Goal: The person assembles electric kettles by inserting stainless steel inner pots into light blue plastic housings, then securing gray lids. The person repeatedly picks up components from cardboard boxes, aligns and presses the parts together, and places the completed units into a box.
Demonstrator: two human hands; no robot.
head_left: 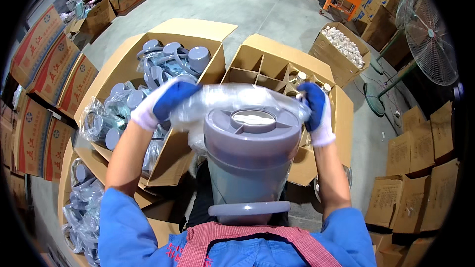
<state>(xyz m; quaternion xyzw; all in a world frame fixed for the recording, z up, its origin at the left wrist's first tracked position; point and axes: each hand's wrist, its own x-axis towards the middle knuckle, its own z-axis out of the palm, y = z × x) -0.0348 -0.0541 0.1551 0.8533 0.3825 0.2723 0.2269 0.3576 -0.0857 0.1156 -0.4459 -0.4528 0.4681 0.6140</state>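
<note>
In the head view, the person's left hand (pixel 174 100) and right hand (pixel 316 111), both in blue-and-white gloves, hold a length of clear plastic (pixel 235 97) stretched left to right between them. The fingers of each look curled closed around its ends, though motion blurs the plastic and the firmness of the grip cannot be told. The grey container (pixel 248 173) stands just on the near side of the plastic, close to the person's body, its lid (pixel 279 124) facing up and a grey handle (pixel 250 209) at its near side. Farther left sits an open carton (pixel 170 160) of bagged grey parts (pixel 136 99); far right of it is a divided carton (pixel 250 63). The step in hand appears to be handling the plastic above the container; the next move seems to call for both hands spreading it evenly, without snagging the lid or handle.
</note>
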